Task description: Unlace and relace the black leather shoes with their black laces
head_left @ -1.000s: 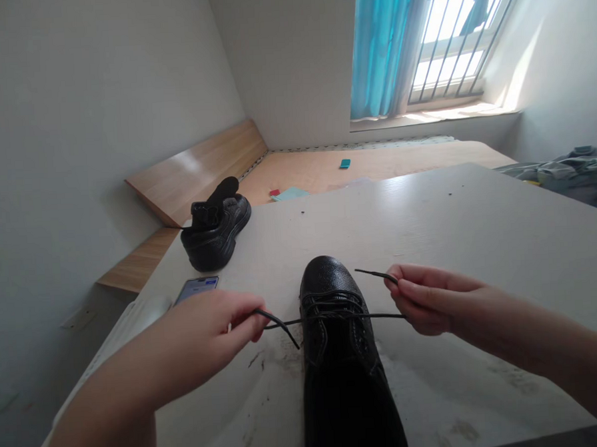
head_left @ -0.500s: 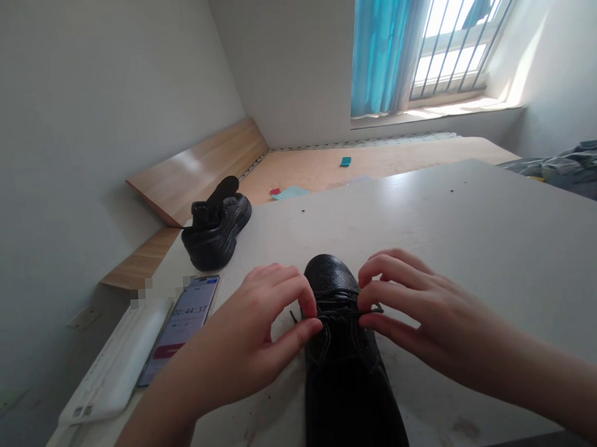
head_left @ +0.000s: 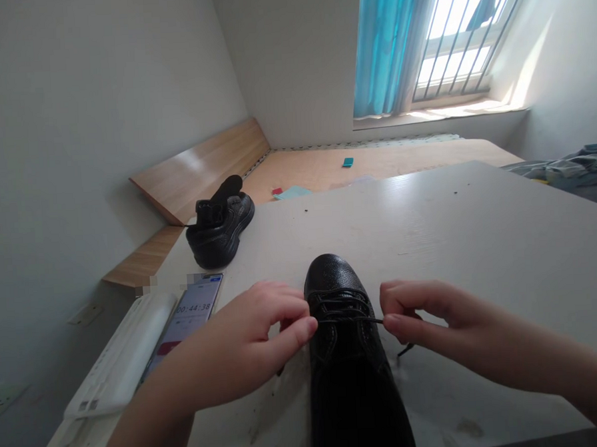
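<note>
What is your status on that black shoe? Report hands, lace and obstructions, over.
Right hand pinching black lace; left hand at the lacing, grip hidden. Black leather shoe on white table. Smartphone beside left hand, not blocking.

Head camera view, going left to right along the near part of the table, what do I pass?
White plastic bar, phone showing a timer, left hand, black leather shoe, right hand.
</note>
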A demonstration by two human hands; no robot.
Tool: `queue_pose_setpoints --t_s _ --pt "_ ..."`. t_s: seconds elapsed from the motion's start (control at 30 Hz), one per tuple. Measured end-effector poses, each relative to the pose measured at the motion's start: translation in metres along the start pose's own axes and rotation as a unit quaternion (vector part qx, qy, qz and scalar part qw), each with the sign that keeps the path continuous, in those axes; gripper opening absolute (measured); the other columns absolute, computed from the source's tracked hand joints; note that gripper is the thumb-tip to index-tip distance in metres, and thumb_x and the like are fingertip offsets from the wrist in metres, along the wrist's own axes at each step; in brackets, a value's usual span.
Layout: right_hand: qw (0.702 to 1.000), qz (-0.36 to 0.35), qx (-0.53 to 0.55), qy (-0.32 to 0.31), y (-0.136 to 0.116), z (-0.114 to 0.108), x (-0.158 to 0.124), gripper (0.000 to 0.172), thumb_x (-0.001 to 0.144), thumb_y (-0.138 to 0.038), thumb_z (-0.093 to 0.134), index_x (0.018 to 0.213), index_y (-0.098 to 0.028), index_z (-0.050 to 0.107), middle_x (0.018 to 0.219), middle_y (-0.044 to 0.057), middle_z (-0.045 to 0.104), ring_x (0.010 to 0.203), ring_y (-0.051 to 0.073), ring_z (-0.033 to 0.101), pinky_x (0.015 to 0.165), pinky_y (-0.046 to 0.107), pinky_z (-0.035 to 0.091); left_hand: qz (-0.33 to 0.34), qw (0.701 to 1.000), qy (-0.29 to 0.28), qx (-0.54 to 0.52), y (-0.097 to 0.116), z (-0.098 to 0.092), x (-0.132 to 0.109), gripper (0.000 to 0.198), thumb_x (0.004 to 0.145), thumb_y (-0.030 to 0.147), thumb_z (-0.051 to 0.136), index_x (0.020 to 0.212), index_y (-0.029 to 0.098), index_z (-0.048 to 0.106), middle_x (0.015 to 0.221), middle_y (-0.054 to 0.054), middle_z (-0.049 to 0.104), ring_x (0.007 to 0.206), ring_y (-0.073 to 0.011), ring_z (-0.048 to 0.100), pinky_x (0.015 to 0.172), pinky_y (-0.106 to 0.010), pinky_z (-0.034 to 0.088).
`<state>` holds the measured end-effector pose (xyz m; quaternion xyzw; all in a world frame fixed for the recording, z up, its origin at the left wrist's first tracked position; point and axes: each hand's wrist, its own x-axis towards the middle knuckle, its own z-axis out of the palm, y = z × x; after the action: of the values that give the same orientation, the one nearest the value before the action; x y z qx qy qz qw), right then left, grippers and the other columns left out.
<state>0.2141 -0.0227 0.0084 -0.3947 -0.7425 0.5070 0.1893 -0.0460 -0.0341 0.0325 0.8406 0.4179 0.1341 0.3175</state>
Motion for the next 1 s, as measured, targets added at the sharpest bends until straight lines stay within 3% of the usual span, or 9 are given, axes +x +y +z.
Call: queue_pose_setpoints --t_s 0.13,0.27,0.33,0.43,0.6,0.77,0.9,1.0 --pt "0.983 0.005 0.184 -0.021 0.0 -0.001 0.005 0.029 0.087 -0.045 0.066 0.077 -0.019 0.068 0.086 0.002 0.06 0.083 0.016 0.055 0.077 0.03 0.043 -0.025 0.983 0.016 -0.184 -0.003 0.002 0.001 0.036 0.099 0.039 0.046 0.077 0.021 0.068 0.082 -0.002 0.064 0.079 -0.0157 0.06 0.075 -0.025 0.048" --pt "0.967 0.008 0.247 0.062 -0.003 0.01 0.011 0.019 0.079 -0.041 0.076 0.08 -0.022 0.076 0.104 0.003 0.068 0.097 0.017 0.06 0.087 0.03 0.046 -0.042 0.957 0.047 -0.283 -0.006 0.009 0.007 0.021 0.091 0.037 0.061 0.093 0.024 0.079 0.104 -0.004 0.07 0.094 -0.0194 0.064 0.084 -0.028 0.049" --pt "0.963 0.022 0.247 0.108 -0.004 0.018 0.014 0.02 0.075 -0.042 0.078 0.083 -0.023 0.077 0.099 0.004 0.072 0.092 0.018 0.063 0.081 0.029 0.048 -0.07 0.943 0.06 -0.321 -0.007 0.014 0.01 0.019 0.087 0.037 0.068 0.095 0.024 0.08 0.106 -0.005 0.073 0.098 -0.0213 0.065 0.084 -0.029 0.048" --pt "0.955 0.028 0.25 0.156 -0.005 0.028 0.016 0.022 0.074 -0.042 0.078 0.087 -0.024 0.078 0.09 0.004 0.075 0.084 0.018 0.066 0.073 0.028 0.052 -0.115 0.93 0.103 -0.334 -0.005 0.022 0.014 0.019 0.082 0.04 0.073 0.09 0.025 0.081 0.092 -0.002 0.077 0.093 -0.0207 0.066 0.082 -0.028 0.048" --pt "0.959 -0.052 0.164 0.227 0.0 0.04 0.015 0.012 0.079 -0.034 0.073 0.084 -0.025 0.078 0.089 0.002 0.075 0.08 0.017 0.066 0.07 0.028 0.052 -0.121 0.933 0.188 -0.281 0.004 0.031 0.019 0.02 0.08 0.039 0.073 0.075 0.021 0.078 0.075 0.001 0.074 0.073 -0.0144 0.062 0.071 -0.025 0.046" --pt "0.95 -0.079 0.08 0.292 0.003 0.05 0.014 0.006 0.081 -0.027 0.069 0.081 -0.024 0.074 0.083 0.0 0.073 0.074 0.015 0.062 0.067 0.027 0.05 -0.14 0.93 0.238 -0.241 0.009 0.035 0.023 0.025 0.075 0.04 0.077 0.068 0.017 0.069 0.064 0.001 0.067 0.064 -0.0126 0.057 0.061 -0.023 0.043" --pt "0.944 -0.118 0.053 0.303 0.001 0.053 0.016 0.005 0.083 -0.022 0.067 0.079 -0.024 0.071 0.082 -0.001 0.072 0.074 0.013 0.063 0.066 0.024 0.05 -0.147 0.914 0.237 -0.295 0.009 0.038 0.025 0.016 0.077 0.032 0.075 0.08 0.017 0.071 0.074 -0.001 0.075 0.071 -0.0146 0.065 0.067 -0.024 0.047" --pt "0.939 -0.15 0.033 0.309 0.001 0.052 0.016 0.008 0.084 -0.018 0.066 0.079 -0.023 0.069 0.083 -0.002 0.072 0.078 0.012 0.066 0.07 0.023 0.052 -0.131 0.918 0.225 -0.299 0.008 0.038 0.025 0.015 0.081 0.029 0.069 0.091 0.019 0.076 0.081 -0.003 0.077 0.078 -0.017 0.068 0.074 -0.027 0.05"
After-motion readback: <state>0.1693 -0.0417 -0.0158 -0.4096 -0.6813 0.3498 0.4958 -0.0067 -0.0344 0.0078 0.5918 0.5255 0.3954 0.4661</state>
